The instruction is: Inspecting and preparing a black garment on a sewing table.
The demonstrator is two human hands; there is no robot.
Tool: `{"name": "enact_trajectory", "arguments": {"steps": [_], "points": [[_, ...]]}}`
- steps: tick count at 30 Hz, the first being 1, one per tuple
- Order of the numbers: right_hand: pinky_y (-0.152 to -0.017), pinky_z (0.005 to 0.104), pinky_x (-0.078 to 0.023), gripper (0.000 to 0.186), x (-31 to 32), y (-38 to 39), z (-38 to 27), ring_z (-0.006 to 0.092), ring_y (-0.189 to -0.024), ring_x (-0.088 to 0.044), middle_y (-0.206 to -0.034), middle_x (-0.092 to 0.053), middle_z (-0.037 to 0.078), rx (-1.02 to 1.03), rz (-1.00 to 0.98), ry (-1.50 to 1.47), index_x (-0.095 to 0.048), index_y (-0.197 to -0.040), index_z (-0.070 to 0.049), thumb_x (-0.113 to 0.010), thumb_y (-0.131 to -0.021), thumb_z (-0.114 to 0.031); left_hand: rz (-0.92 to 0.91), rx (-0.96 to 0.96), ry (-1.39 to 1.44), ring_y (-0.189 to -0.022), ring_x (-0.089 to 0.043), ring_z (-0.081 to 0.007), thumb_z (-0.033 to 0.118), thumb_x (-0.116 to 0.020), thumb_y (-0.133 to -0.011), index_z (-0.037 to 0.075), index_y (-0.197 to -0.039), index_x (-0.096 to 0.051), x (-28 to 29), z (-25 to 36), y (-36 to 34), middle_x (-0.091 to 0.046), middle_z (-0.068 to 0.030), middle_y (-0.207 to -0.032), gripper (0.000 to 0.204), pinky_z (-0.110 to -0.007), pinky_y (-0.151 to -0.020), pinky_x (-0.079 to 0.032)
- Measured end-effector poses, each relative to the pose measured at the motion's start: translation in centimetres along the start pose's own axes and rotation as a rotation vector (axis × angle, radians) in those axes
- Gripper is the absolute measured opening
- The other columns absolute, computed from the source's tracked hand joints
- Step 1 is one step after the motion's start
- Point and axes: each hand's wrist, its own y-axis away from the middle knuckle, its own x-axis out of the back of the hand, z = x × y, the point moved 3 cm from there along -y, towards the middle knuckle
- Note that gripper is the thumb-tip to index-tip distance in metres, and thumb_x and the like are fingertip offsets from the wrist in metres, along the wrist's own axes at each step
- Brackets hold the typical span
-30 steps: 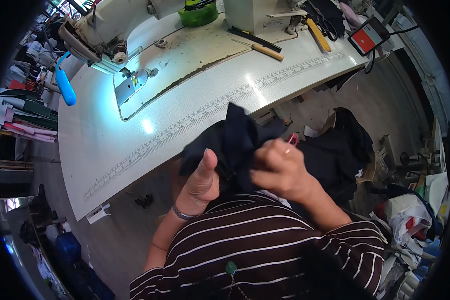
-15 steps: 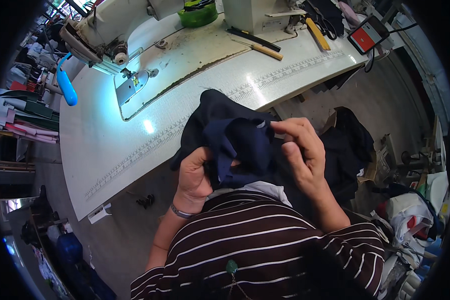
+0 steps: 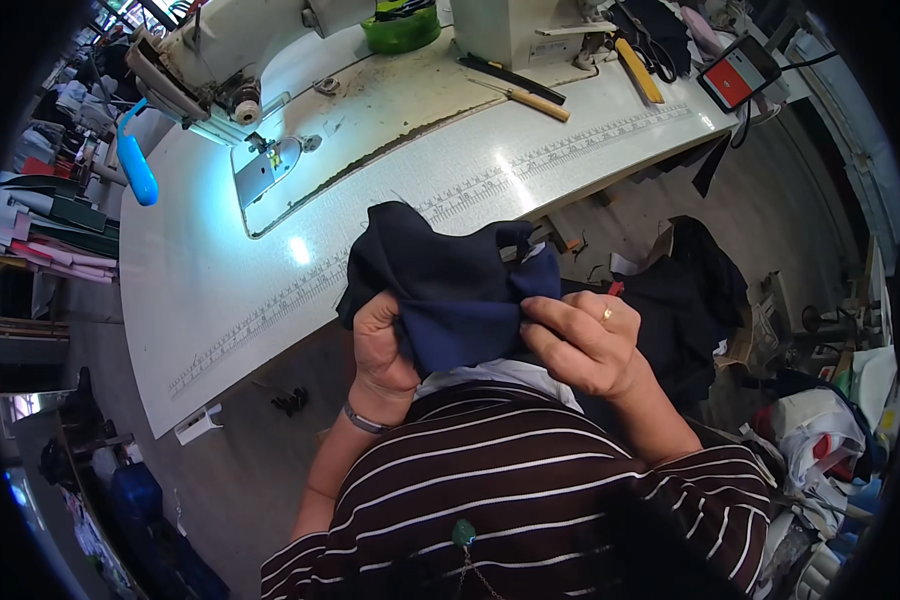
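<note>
A dark navy piece of cloth point(image 3: 470, 330) is stretched between my two hands, just in front of the table's near edge. Its upper part, nearly black, rests over that edge. My left hand point(image 3: 382, 345) grips the cloth's left side, thumb on top and the other fingers hidden behind. On the right, my right hand point(image 3: 585, 335) pinches the fabric between thumb and fingers. A small pale patch shows on the cloth above the right fingertips. Beyond the cloth stands a sewing machine point(image 3: 210, 90), its lamp lighting the needle plate.
The white table point(image 3: 160, 330) carries a printed ruler strip. On it lie a wooden-handled awl point(image 3: 538, 104), a yellow cutter point(image 3: 638, 72), black scissors point(image 3: 652, 45) and a green bowl point(image 3: 402, 32). A blue handle point(image 3: 137, 170) hangs at left. Dark fabric point(image 3: 660, 320) lies heaped at right.
My right hand has come down and left, closing its fingers on the cloth. The bunched, folded cloth is now spread flatter, with a smooth navy band facing up.
</note>
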Motion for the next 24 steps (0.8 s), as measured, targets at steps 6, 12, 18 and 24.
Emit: {"name": "enact_trajectory", "arguments": {"steps": [6,12,18,24], "points": [[-0.052,0.0274,-0.041,0.023,0.3,1.4,1.9,0.0167,-0.057,-0.051,-0.079,-0.061,0.011,-0.484,-0.015,-0.743,-0.059,-0.076,0.002,-0.06,-0.08,-0.021,-0.138,-0.086,-0.083,-0.102,-0.059,-0.0298,0.002,-0.044,-0.085,-0.011,-0.109,-0.055,-0.4,-0.1,0.4,-0.059,-0.0202,-0.112,0.029,-0.04,-0.092,-0.048],[-0.053,0.0208,-0.031,0.024,0.2,-0.5,3.7,0.0066,-0.059,-0.037,-0.08,-0.057,0.004,-0.853,0.006,-0.799,-0.06,-0.085,0.001,-0.063,-0.082,-0.022,-0.175,-0.203,-0.203,-0.103,-0.058,-0.029,0.0,-0.043,-0.087,-0.011,-0.111,-0.054,-0.3,-0.2,0.7,-0.057,-0.0212,-0.114,0.029,-0.04,-0.092,-0.048],[-0.048,0.0205,-0.03,0.021,0.4,2.2,3.9,0.004,-0.055,-0.038,-0.062,-0.051,0.0,-1.034,-0.432,-0.774,-0.053,-0.068,0.0,-0.073,-0.071,-0.006,-0.146,-0.3,-0.336,-0.103,-0.058,-0.0295,-0.001,-0.042,-0.088,-0.01,-0.112,-0.054,0.4,0.3,0.9,-0.056,-0.0215,-0.115,0.029,-0.04,-0.092,-0.048],[-0.05,0.0223,-0.032,0.016,1.0,2.3,3.1,0.0035,-0.06,-0.045,-0.063,-0.052,0.002,-0.973,-0.203,-0.867,-0.052,-0.068,0.001,-0.066,-0.076,-0.003,0.003,-0.123,-0.134,-0.103,-0.058,-0.0259,0.002,-0.043,-0.089,-0.009,-0.115,-0.053,-0.3,0.4,0.1,-0.057,-0.0193,-0.116,0.03,-0.037,-0.092,-0.047]]}}
